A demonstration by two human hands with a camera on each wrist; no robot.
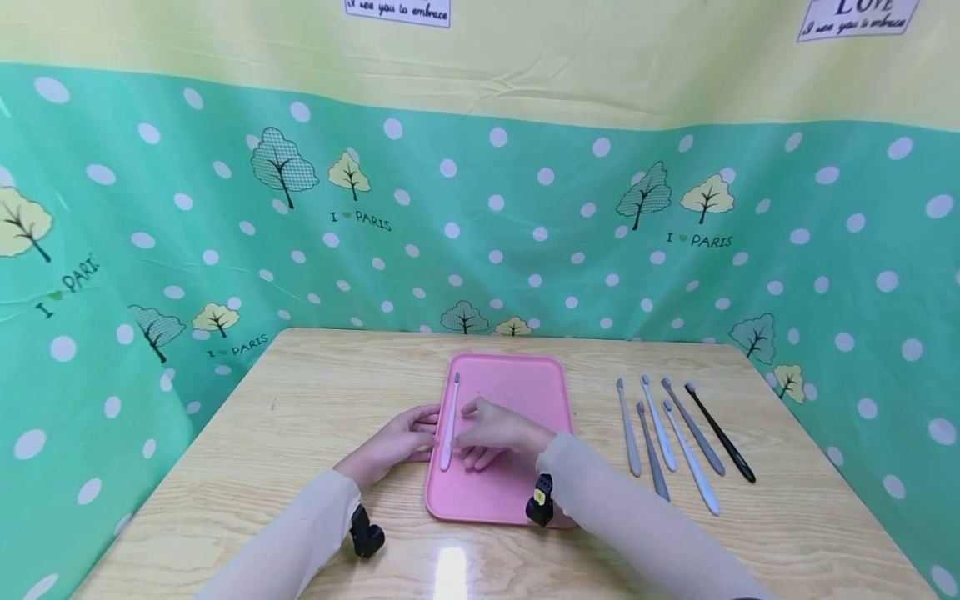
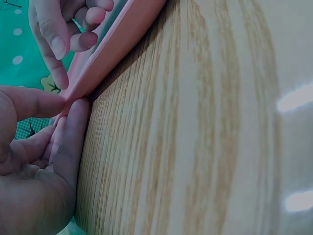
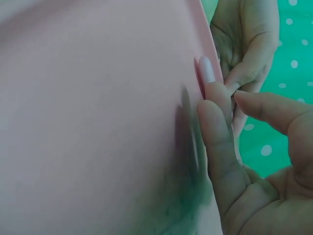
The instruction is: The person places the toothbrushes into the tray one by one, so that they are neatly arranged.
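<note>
A pink tray [image 1: 517, 383] lies on the table, with a white toothbrush [image 1: 451, 417] along the inside of its left rim, dark head at the far end. My left hand [image 1: 401, 442] pinches the tray's left rim between thumb and fingers, seen close in the left wrist view. Over the tray, my right hand [image 1: 495, 433] is beside the toothbrush, thumb and fingers apart. In the right wrist view, the end of the toothbrush [image 3: 206, 69] shows just past the fingertips of the right hand [image 3: 254, 161]; whether they touch it I cannot tell.
Right of the tray, several toothbrushes lie side by side on the wooden table [image 1: 337, 375], among them a black toothbrush [image 1: 720, 429], a light blue toothbrush [image 1: 692, 458] and a grey toothbrush [image 1: 628, 429]. A green patterned curtain [image 1: 495, 233] hangs behind the table.
</note>
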